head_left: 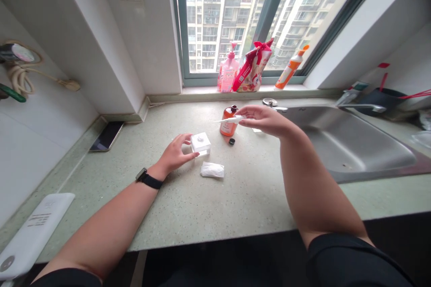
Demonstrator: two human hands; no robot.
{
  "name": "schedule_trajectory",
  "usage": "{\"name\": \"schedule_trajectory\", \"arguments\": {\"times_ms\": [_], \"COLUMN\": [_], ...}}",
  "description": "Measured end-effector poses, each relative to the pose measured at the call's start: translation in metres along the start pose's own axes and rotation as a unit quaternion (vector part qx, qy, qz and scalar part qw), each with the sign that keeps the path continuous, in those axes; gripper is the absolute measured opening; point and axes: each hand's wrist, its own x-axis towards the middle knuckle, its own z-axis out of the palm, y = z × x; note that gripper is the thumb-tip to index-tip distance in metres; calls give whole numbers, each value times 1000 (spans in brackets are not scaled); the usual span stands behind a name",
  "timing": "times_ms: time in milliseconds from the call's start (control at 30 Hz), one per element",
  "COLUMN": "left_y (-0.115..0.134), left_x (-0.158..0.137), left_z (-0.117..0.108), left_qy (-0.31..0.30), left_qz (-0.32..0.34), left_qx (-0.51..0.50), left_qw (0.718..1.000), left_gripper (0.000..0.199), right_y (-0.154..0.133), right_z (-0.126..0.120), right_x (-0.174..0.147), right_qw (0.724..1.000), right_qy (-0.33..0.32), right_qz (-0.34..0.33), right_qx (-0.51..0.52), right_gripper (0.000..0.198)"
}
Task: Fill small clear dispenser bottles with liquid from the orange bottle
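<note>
My left hand (177, 154) grips a small square box (201, 142), clear at the base with a white top, that stands on the counter. A small round detail shows in the middle of its top. In my right hand (261, 119) is a white dropper (231, 119), its thin tip pointing left. The dropper is in front of an uncapped orange bottle (228, 129) in this view. A black cap (232, 141) lies beside the bottle. Closer to me is a folded white tissue (212, 170).
To the right is a steel sink (363, 143) with a faucet (362, 106). A phone (107, 136) and a long white device (35, 233) lie at left. On the sill stand a pink pump bottle (228, 71), a red bag (254, 67) and an orange squeeze bottle (289, 71).
</note>
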Motion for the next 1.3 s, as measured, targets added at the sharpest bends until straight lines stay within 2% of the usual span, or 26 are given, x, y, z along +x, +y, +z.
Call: {"name": "schedule_trajectory", "arguments": {"times_ms": [100,233,367,533,867,1300], "left_y": [0,1,2,3,4,8], "left_x": [-1,-1,-1,-1,-2,-3], "left_z": [0,0,0,-1,-1,-2], "left_qy": [-1,-11,-14,-15,-22,-29], "left_qz": [7,11,6,4,3,1], "left_qx": [-7,-21,-26,-27,-35,-36], "left_qw": [1000,1000,1000,1000,999,999], "left_gripper": [62,63,63,64,62,63], "right_y": [-24,-44,-46,-43,-36,-30], "right_z": [4,23,39,42,51,75], "right_x": [17,31,38,37,37,43], "right_qw": [997,984,965,950,942,941], "right_qy": [8,21,-2,-26,-37,-95], "right_qz": [-42,-93,-121,-140,-123,-138], "right_qx": [-62,-151,-233,-278,-311,-294], "right_gripper": [46,35,26,20,14,23]}}
